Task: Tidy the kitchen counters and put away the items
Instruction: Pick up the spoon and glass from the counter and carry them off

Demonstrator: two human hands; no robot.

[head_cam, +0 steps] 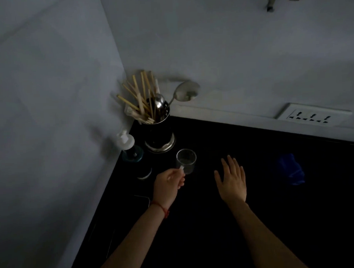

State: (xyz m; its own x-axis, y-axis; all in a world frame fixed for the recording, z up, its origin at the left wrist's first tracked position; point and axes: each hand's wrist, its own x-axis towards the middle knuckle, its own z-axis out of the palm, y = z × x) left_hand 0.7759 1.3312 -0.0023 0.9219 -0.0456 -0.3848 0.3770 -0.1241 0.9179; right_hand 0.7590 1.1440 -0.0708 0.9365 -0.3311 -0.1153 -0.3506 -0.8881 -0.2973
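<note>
A clear glass mug point(186, 159) stands on the black counter point(245, 221), in front of the utensil holder. My left hand point(168, 186), with a red thread at the wrist, pinches the mug's handle at its near left side. My right hand point(232, 179) hovers flat to the right of the mug, fingers straight and spread, holding nothing. A crumpled blue cloth point(291, 169) lies further right on the counter.
A metal utensil holder point(159, 132) with chopsticks, spoons and a ladle fills the corner. A pump bottle point(129, 146) stands by the left wall, a small dark jar point(144, 172) near it. A socket strip point(312, 115) sits on the back wall. The scene is dim.
</note>
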